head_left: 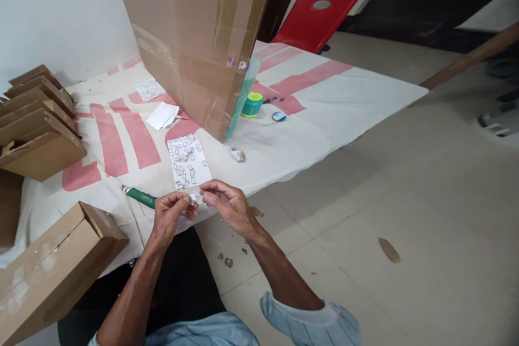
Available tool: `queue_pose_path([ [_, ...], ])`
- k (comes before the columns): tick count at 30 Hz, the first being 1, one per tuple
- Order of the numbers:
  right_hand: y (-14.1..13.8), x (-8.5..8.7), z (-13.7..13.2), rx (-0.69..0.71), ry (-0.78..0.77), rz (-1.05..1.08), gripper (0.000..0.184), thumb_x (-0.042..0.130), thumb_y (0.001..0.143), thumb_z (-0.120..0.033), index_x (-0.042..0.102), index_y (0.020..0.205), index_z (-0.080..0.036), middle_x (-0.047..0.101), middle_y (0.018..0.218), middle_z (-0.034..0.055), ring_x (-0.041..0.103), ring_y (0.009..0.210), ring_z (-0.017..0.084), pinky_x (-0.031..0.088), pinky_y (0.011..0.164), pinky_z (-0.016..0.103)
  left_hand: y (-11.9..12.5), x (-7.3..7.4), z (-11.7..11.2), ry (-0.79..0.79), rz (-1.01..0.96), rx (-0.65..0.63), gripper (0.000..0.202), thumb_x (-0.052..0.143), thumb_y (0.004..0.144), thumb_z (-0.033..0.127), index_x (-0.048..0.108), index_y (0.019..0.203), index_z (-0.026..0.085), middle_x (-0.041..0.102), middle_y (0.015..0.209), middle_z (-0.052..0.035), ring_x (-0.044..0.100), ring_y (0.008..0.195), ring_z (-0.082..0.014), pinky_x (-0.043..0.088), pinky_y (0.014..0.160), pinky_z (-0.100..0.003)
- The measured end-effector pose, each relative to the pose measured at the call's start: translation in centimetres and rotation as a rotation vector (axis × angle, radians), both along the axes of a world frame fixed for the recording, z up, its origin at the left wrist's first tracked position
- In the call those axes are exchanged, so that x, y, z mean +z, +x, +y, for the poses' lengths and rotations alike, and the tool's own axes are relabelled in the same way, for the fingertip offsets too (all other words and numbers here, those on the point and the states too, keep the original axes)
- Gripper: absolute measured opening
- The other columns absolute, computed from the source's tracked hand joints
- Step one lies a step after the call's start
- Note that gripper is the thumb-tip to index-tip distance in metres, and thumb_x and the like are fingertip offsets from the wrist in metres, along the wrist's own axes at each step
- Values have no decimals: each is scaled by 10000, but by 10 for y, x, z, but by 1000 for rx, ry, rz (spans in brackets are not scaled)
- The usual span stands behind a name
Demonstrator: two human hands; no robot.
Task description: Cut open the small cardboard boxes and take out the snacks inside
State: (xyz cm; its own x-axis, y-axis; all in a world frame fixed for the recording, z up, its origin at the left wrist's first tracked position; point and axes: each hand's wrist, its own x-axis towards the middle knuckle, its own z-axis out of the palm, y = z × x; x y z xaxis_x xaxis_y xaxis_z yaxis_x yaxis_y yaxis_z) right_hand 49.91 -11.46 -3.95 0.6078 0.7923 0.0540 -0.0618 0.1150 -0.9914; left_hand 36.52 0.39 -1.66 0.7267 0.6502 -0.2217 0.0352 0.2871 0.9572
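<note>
My left hand (pixel 167 216) is pinching the piece (pixel 193 196) at the table (pixel 316 130)'s near edge; my right hand (pixel 230 208) is curling just right of it, contact unclear. I am judging the piece light, easily creased: grip edges.

On my feed I see the left hand (pixel 168 213) pinching a white scrap (pixel 193 196), the right hand (pixel 230 208) just beside it. A marked sheet (pixel 198 169) lies beyond them on the table (pixel 324 108), a knife (pixel 140 196) left.

Pale blue shirt (pixel 203 332), dark-striped wide right sleeve (pixel 338 330), black trousers (pixel 186 270)
</note>
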Motion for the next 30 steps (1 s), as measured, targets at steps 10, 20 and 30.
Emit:
queue_pose_path([
  [10,7,7,6,10,-45,-99,331,809,828,-507,745,968,-214,710,810,16,644,735,177,568,724,319,14,-7,0,100,37,-27,359,846,760,510,768,733,160,693,604,-29,615,524,-141,512,548,-263],
  [20,0,-1,5,-97,-79,-74,280,761,863,-490,728,908,-216,719,763,18,664,694,181,579,716,325,15,-8,-2,129,44,12,333,840,771,486,762,720,165,710,631,-33,606,527,-141,497,544,-259],
  [30,-12,-4,9,-142,-101,-151,255,758,873,-466,754,874,-210,761,797,39,678,716,190,576,724,324,11,-11,-2,216,15,11,323,803,813,478,765,735,167,697,614,-26,618,553,-146,491,566,-253],
])
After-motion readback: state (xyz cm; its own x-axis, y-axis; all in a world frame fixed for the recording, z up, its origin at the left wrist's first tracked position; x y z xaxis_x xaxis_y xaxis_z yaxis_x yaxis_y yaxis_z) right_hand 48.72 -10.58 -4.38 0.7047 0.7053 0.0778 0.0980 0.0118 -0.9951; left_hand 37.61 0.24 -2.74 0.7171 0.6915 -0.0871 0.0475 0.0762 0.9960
